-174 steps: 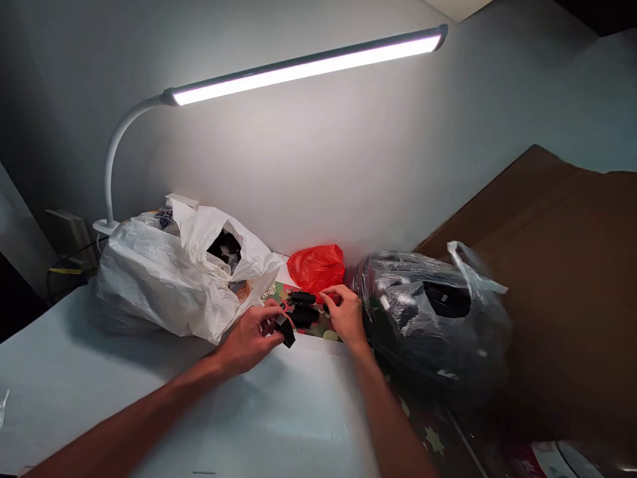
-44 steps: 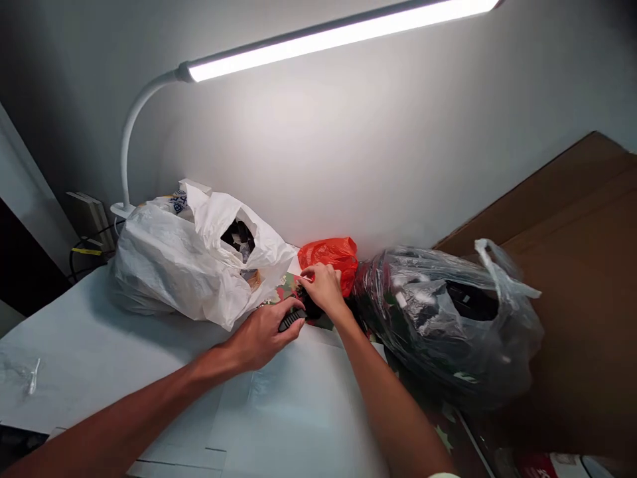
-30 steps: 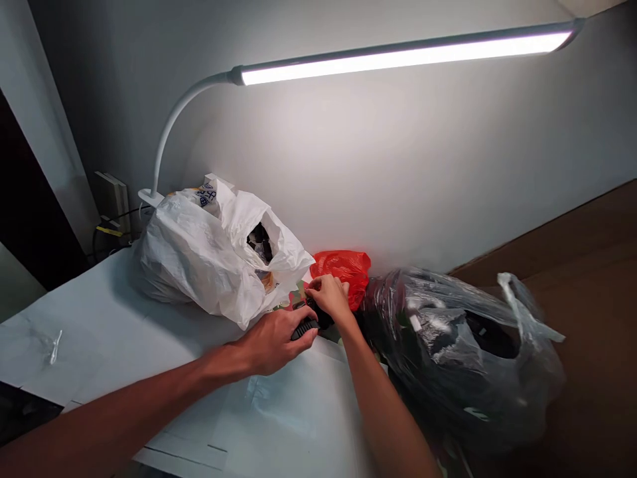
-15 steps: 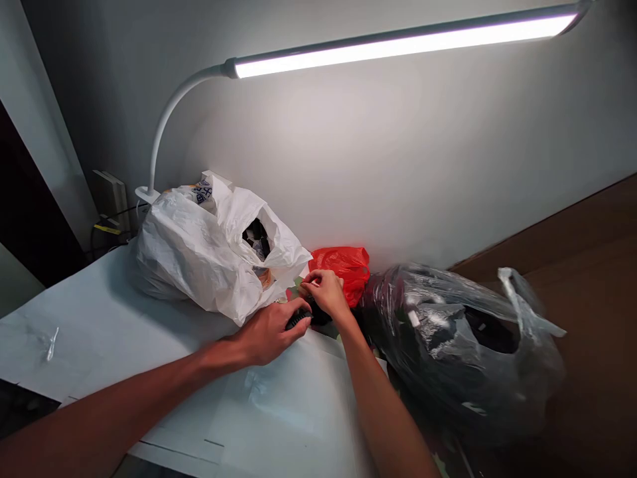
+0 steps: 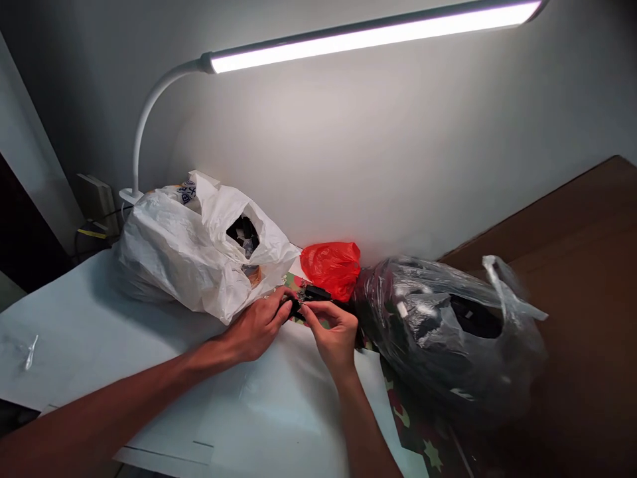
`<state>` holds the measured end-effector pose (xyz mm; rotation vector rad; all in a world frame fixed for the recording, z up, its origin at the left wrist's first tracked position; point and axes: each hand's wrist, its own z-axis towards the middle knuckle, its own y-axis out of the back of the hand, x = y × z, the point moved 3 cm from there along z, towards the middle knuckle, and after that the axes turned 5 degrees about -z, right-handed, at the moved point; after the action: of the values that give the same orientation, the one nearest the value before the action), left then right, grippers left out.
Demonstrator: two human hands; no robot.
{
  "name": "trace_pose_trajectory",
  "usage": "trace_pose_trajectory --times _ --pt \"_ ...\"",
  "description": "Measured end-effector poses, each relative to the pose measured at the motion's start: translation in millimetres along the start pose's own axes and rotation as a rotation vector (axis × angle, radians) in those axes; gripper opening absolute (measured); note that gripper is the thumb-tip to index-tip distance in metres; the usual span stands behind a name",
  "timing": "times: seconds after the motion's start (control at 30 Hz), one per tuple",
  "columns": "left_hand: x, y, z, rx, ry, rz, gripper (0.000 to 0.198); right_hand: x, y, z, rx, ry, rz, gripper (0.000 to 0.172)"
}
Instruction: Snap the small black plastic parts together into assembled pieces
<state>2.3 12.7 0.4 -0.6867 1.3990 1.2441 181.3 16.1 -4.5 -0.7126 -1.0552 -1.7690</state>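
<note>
Both hands meet over a small black part (image 5: 312,295), which is lifted just off the tabletop (image 5: 99,332) between the fingertips. The left hand (image 5: 261,325) is curled, with thumb and forefinger closed on the part's near-left end. The right hand (image 5: 334,335) sits palm-up-and-inward just to the right, its thumb and first fingers pinched on the same part from below. I cannot tell whether this is a single piece or two pieces pressed together. By the look of it, the step in hand is fitting or closing up this part between the two hands. A next move would call for a steady left-hand hold while the right fingertips line up and press, since the part is small and dark and easy to misalign. Just beyond the hands lies a red bag (image 5: 331,269), nearly touching the part. A white bag (image 5: 184,259) with dark pieces showing in its mouth sits beyond the left hand. A bulging clear bag (image 5: 448,332) of dark items is just right of the right hand, resting on a green patterned sheet (image 5: 413,418). A lit lamp (image 5: 368,36) hangs above. Half a second earlier, the right hand reached farther out, palm down against the red bag. Now it has drawn back toward the body and turned its fingers up under the part. The left hand's ribbed black piece has meanwhile come up to meet it.
</note>
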Motion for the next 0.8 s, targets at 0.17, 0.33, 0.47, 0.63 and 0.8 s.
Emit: trace_pose_trajectory --times 0.17,0.33,0.47,0.63,0.8 --pt "-0.1 -2.3 1.4 0.011 -0.017 0.094 0.034 -5.1 -9.2 -8.1 -0.068 0.033 -0.028 0.012" --pt "-1.7 -4.8 3.6 0.034 -0.013 0.219 0.034 -4.2 -8.6 -9.6 -0.121 0.01 0.002 0.011" --pt "-9.2 -3.8 6.4 0.039 -0.022 0.19 0.032 -1.4 -7.5 -8.0 -0.151 0.001 0.027 0.011" --pt "-18.5 -2.2 10.8 0.026 -0.026 0.185 0.032 -0.3 -7.4 -4.2 -0.141 -0.016 0.062 0.014" --pt "-18.3 -3.9 14.0 0.037 -0.038 0.204 0.035 0.2 -5.3 -1.7 -0.165 -0.003 0.076 0.014"
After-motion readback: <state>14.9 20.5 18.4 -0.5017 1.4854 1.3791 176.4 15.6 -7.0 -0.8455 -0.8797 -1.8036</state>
